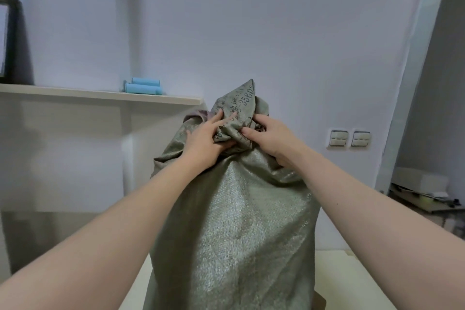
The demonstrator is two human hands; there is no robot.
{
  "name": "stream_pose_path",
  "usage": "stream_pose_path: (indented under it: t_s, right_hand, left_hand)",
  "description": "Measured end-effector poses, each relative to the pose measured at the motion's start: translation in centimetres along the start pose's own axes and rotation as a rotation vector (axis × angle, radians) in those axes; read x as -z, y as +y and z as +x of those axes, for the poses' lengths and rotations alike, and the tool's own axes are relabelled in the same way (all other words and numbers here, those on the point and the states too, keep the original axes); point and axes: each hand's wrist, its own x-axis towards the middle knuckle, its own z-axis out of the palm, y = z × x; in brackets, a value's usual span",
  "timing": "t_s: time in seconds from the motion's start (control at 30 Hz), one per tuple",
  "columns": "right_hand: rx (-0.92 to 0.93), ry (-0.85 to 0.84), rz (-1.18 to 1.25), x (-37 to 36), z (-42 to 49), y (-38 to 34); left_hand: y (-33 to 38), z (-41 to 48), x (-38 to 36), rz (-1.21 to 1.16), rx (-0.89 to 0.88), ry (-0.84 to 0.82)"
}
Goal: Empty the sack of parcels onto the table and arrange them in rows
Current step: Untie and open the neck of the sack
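A tall grey-green woven sack (234, 221) stands upright on the pale table (357, 282) straight in front of me. Its top is gathered into a twisted bunch with dark printed writing on it. My left hand (203, 138) grips the bunched fabric from the left, thumb under the fold. My right hand (271, 139) holds the same bunch from the right, thumb pressed on the cloth and fingers curled behind it. No parcels show; the sack hides its contents.
A white shelf (100, 94) on the left wall carries two light blue rolls (143, 87) and a dark frame (10, 38) at the far left. Two wall switches (349, 139) sit to the right. Cardboard and clutter (425, 199) lie at the far right.
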Motion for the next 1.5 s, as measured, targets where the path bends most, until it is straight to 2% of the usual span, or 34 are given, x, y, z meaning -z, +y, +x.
stream_pose_path:
  t_s: [0.13, 0.27, 0.37, 0.43, 0.5, 0.53, 0.7, 0.77, 0.83, 0.9, 0.97, 1.0, 1.07, 1.13, 1.2, 1.27, 1.4, 1.43, 1.5]
  right_hand:
    - [0.229, 0.189, -0.173, 0.4, 1.6, -2.4]
    - [0.366, 0.315, -0.103, 2.7, 2.8, -5.2]
    - [0.213, 0.216, 0.032, 2.2, 2.1, -3.4]
    - [0.11, 0.132, -0.129, 1.1, 1.7, -1.0]
    - [0.0, 0.062, -0.327, 0.3, 0.9, 0.2]
    - [-0.04, 0.054, -0.351, 0.1, 0.7, 0.4]
    - [0.056, 0.043, -0.29, 0.4, 0.5, -1.0]
    - [0.035, 0.105, -0.364, 0.4, 0.4, -0.8]
    - [0.035, 0.197, -0.429, 0.5, 0.3, -0.3]
    - [0.073, 0.261, -0.414, 0.8, -0.1, 0.0]
    - [0.138, 0.273, -0.384, 1.0, -0.5, 0.0]
    - [0.178, 0.265, -0.383, 1.0, -0.9, -0.1]
    - [0.25, 0.249, -0.376, 1.1, -1.4, -0.3]
    - [0.289, 0.228, -0.361, 1.2, -1.7, -0.1]
    - [0.288, 0.183, -0.336, 1.3, -1.8, 0.4]
    - [0.229, 0.082, -0.218, 1.7, -1.5, 0.5]
    - [-0.036, -0.054, 0.23, 3.4, 0.1, -2.0]
    - [-0.057, -0.064, 0.187, 3.5, 0.4, -2.5]
    - [-0.092, -0.165, -0.127, 3.1, 0.3, -2.7]
  left_hand:
    - [1.2, 2.3, 1.4, 0.037, -0.081, 0.112]
    - [3.5, 5.1, 3.6, 0.051, -0.174, 0.159]
    - [2.1, 3.8, 2.6, -0.03, -0.181, 0.12]
    - [0.4, 1.8, 1.0, -0.072, -0.126, 0.054]
    - [-0.6, 0.3, -0.1, -0.005, -0.095, 0.008]
    - [-0.8, -0.1, -0.2, 0.031, -0.102, 0.009]
    - [-0.1, -0.2, 0.3, 0.06, -0.071, -0.009]
    - [0.6, -0.3, 0.6, 0.135, -0.058, -0.173]
    - [1.9, -0.4, 1.2, 0.052, 0.015, -0.334]
    - [2.9, 0.1, 2.0, -0.106, 0.09, -0.245]
    - [3.0, 0.7, 2.7, 0.008, 0.145, -0.045]
    - [2.7, 1.2, 2.9, 0.117, 0.186, -0.003]
    - [2.0, 1.7, 3.0, 0.249, 0.263, -0.088]
    - [1.2, 2.0, 2.8, 0.238, 0.191, -0.212]
    - [0.7, 2.0, 2.6, 0.191, 0.104, -0.232]
    - [0.5, 1.7, 2.3, 0.208, 0.104, -0.148]
    - [0.8, 0.6, 1.5, 0.28, 0.048, -0.018]
    - [1.0, 0.4, 1.3, 0.27, 0.011, -0.003]
    - [1.6, 0.0, 0.9, 0.269, -0.02, -0.04]
